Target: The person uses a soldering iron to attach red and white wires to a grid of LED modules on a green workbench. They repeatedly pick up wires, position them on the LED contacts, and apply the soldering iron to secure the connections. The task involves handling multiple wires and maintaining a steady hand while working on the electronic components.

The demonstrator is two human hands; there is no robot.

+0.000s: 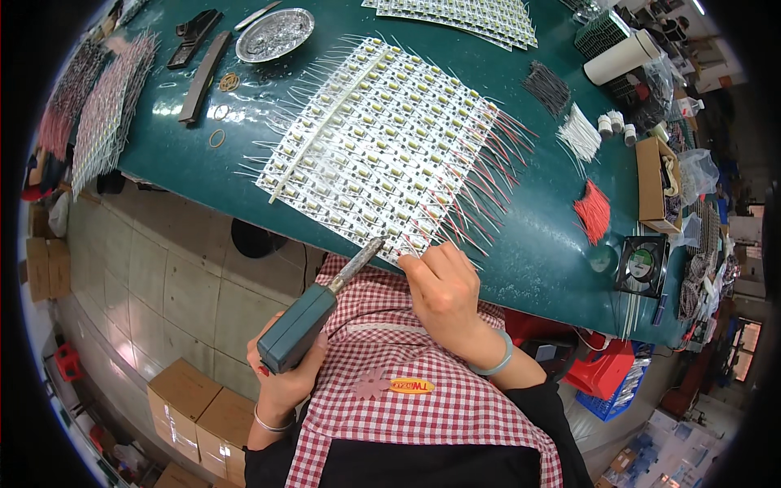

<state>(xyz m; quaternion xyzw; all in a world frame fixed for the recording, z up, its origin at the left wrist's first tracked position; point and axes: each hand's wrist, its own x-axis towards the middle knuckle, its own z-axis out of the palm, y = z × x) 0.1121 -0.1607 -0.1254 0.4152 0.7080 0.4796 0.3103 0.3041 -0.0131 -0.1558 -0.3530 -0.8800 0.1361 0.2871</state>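
Observation:
My left hand [281,382] is wrapped round the green body of a soldering gun [299,327]. Its metal tip reaches the near corner of a white panel of small circuit boards [370,154], which carries rows of yellow-green components. My right hand [443,293] is closed in a pinch at that same near edge, just right of the tip. What lies between its fingers is too small to make out. Red and dark wires [488,183] stick out along the panel's right side, and white wires fringe its left side. A pale strip [329,122] lies across the panel's left part.
On the green table [521,268] are bundles of black wires [546,88], white wires [579,134] and red wires [592,213] at right. A small fan [642,265] and a cardboard box [651,183] stand beyond. A metal dish [275,36] and dark bar [203,77] lie far left.

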